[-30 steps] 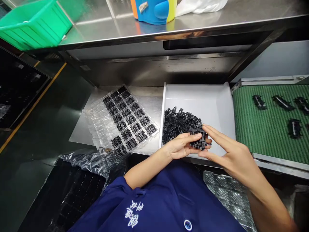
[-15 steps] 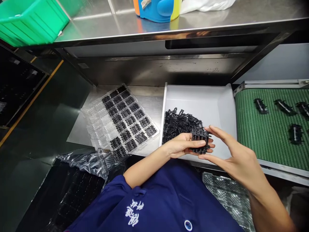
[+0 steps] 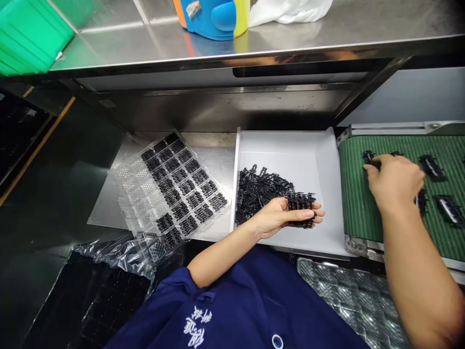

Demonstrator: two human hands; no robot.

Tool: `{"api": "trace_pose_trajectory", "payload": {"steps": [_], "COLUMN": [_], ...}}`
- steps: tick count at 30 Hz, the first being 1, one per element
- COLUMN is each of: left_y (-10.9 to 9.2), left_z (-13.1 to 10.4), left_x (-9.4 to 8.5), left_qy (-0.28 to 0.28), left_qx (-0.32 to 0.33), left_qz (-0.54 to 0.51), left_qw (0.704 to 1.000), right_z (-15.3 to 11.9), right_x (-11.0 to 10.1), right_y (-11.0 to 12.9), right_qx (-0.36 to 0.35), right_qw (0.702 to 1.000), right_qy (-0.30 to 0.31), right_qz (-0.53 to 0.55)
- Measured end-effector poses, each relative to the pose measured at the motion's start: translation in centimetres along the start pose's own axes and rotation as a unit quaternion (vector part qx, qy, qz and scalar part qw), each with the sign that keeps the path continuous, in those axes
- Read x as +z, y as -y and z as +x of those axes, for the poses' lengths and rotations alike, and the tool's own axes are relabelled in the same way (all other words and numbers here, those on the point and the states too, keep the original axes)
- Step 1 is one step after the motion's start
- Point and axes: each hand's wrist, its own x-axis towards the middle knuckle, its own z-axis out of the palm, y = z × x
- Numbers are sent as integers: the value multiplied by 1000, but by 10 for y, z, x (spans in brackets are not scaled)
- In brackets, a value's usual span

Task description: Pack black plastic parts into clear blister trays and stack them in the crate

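Observation:
Over the front of the white tray [image 3: 327, 194], my left hand [image 3: 279, 217] grips a small stack of black plastic parts [image 3: 301, 203], thumb across the top and fingers beneath. Behind that hand, a heap of loose black parts [image 3: 261, 186] fills the tray's left side. My right hand [image 3: 394, 182] is over the green conveyor belt [image 3: 352, 208], its thumb and fingers closed on a black plastic part [image 3: 370, 159] at the belt's left side. Other black parts [image 3: 432, 167] lie apart on the belt, some partly hidden by my right hand and forearm.
Left of the white tray, clear compartment trays [image 3: 138, 182] lie on the metal table, many cells filled with black parts. A metal shelf [image 3: 290, 43] spans above, bearing a green bin [image 3: 32, 39] and a blue container [image 3: 218, 19]. Clear plastic trays [image 3: 348, 291] sit below the belt.
My right hand has left the stack in my left hand and moved right to the belt, where it has taken hold of a part. My left hand still holds its stack. The view has shifted slightly.

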Motion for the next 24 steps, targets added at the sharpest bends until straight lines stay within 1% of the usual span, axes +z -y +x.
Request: {"api": "trace_pose_trajectory", "payload": {"steps": [1,2,3,5,6,7,8,9,10,11,13,15,16,18,20,21,22,24], "left_y": [0,0,1,3,4,6,8,10,11,13,15,15,15,14,14,15,16,19], "left_z": [0,-1,-1,-3,-4,-5,-6,-8,-9,-11,-14,-17,-17,-17,-16,-15,-14,-11], "left_x": [-1,-2,-4,-5,-6,-5,-4,-3,-2,-1,2,3,3,3,2,3,3,5], "left_qy": [-10,-21,-33,-52,-57,-61,-64,-67,-71,-75,-82,-84,-80,-60,-35,-25,-17,-5], "left_qx": [20,39,57,79,84,86,87,86,86,86,85,74,62,30,-1,-11,-17,-20], "left_qz": [-3,-4,-6,-6,-3,2,8,16,23,29,34,40,46,64,83,88,89,74], "left_qw": [1000,999,998,995,995,994,994,994,993,993,992,993,994,996,996,996,996,997], "right_z": [-5,-17,-34,-79,-103,-126,-146,-162,-174,-181,-184,-178,-173,-164,-158,-156,-155,-156], "right_x": [-1,-3,-6,-13,-15,-17,-18,-19,-19,-19,-23,-30,-35,-46,-57,-61,-64,-68], "right_y": [1,2,5,14,19,24,29,32,35,36,33,28,24,18,12,9,7,2], "right_qx": [2,-2,-11,-34,-46,-51,-56,-68,-91,-127,-226,-326,-366,-425,-454,-454,-444,-407], "right_qw": [1000,999,996,981,968,949,937,930,931,938,946,931,919,892,872,869,872,892], "right_qy": [5,11,24,74,106,140,153,159,153,136,95,78,87,126,166,180,184,167], "right_qz": [23,52,87,176,222,279,308,325,320,293,215,144,120,92,80,83,90,106]}}
